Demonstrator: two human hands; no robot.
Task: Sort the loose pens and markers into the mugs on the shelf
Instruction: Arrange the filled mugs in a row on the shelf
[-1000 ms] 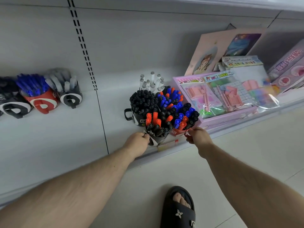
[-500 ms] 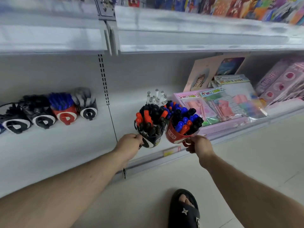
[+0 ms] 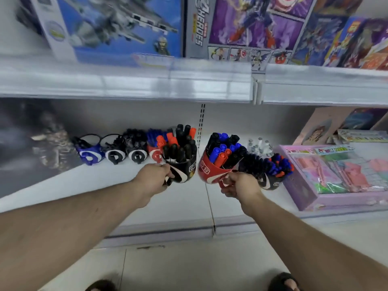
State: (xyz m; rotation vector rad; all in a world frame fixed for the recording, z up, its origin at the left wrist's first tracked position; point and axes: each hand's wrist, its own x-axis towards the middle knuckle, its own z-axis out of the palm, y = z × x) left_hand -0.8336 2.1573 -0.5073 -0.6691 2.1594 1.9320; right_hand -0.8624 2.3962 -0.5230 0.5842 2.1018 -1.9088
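My left hand (image 3: pixel 154 178) grips the handle of a black mug (image 3: pixel 182 169) packed with black and red markers, held above the white shelf (image 3: pixel 184 204). My right hand (image 3: pixel 239 185) grips the handle of a red mug (image 3: pixel 210 170) full of black, blue and red markers, tilted left. Both mugs hang side by side, a small gap between them. Behind my right hand another black mug (image 3: pixel 270 181) with mixed markers stands on the shelf. A row of mugs (image 3: pixel 117 154) with pens stands at the back left.
A pink boxed stationery set (image 3: pixel 327 181) lies at the right on the shelf. Grey-capped pens (image 3: pixel 259 147) stand behind the red mug. The upper shelf (image 3: pixel 147 80) carries toy boxes (image 3: pixel 247 28). My sandalled feet show at the bottom on the floor.
Both hands have lifted their mugs off the shelf and carried them left, toward the row of mugs. The camera has tilted up, showing the upper shelf.
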